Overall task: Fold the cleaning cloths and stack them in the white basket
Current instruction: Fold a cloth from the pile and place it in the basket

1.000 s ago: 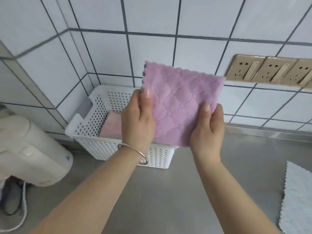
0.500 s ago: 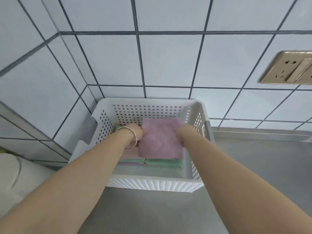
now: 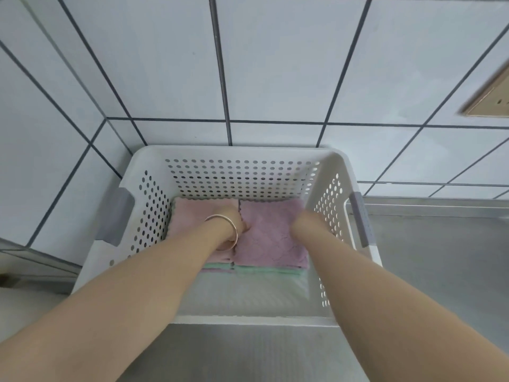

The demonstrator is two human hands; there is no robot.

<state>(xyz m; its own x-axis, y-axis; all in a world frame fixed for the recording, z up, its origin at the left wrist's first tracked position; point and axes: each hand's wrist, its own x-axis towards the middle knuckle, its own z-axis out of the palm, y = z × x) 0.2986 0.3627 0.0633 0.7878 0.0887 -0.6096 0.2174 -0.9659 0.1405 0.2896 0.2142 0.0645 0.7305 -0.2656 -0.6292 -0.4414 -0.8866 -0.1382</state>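
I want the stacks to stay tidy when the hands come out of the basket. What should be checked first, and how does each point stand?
1. Purple cloth lies flat on the right-hand stack: ok.
2. Its edges line up with the green cloth below: ok, roughly.
3. Left hand has let go: cannot tell, fingers hidden.
4. Right hand has let go: cannot tell, blurred.
5. Pink cloth beside it is undisturbed: ok.
6. White basket sits level on the counter: ok.

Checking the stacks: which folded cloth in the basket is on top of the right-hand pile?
The purple cloth tops the right pile in the white basket; the pink cloth tops the left pile, and green cloths lie underneath.
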